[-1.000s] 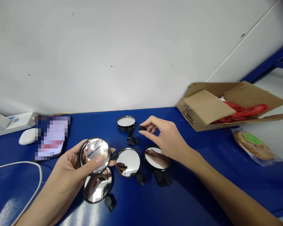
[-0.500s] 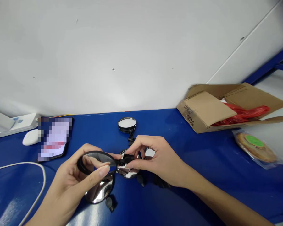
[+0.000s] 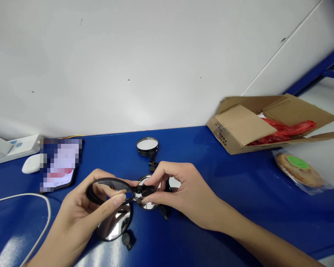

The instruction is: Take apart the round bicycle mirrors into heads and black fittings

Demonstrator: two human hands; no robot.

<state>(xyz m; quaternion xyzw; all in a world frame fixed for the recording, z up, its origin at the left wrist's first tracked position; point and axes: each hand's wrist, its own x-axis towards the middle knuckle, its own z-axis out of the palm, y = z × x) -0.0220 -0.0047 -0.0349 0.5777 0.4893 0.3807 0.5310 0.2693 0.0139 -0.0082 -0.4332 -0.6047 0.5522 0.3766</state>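
Note:
My left hand (image 3: 85, 207) grips a round black-rimmed mirror (image 3: 110, 189) by its rim, thumb on top and fingers beneath. The thumb and fingers of my right hand (image 3: 183, 193) pinch the black clamp (image 3: 146, 190) joined to that mirror's right side. Below the held mirror, a second round mirror (image 3: 115, 223) lies on the blue table (image 3: 225, 237), a black clamp (image 3: 128, 240) at its lower right. A third mirror (image 3: 147, 204) and a fourth mirror (image 3: 174, 183) are partly hidden by my right hand. Farther back rests another round mirror (image 3: 147, 144), its clamp towards me.
At the left are a phone (image 3: 61, 163), a white rounded case (image 3: 32, 164), a power strip (image 3: 25, 146) and a white cable (image 3: 48, 215). An open cardboard box (image 3: 242, 126) holding a red bag (image 3: 289, 129) stands at the right, beside a wrapped round pastry (image 3: 300, 172).
The view has shifted slightly. My right hand has moved a little left relative to the mirrors on the table, still pinching the clamp. My left hand keeps its hold on the mirror.

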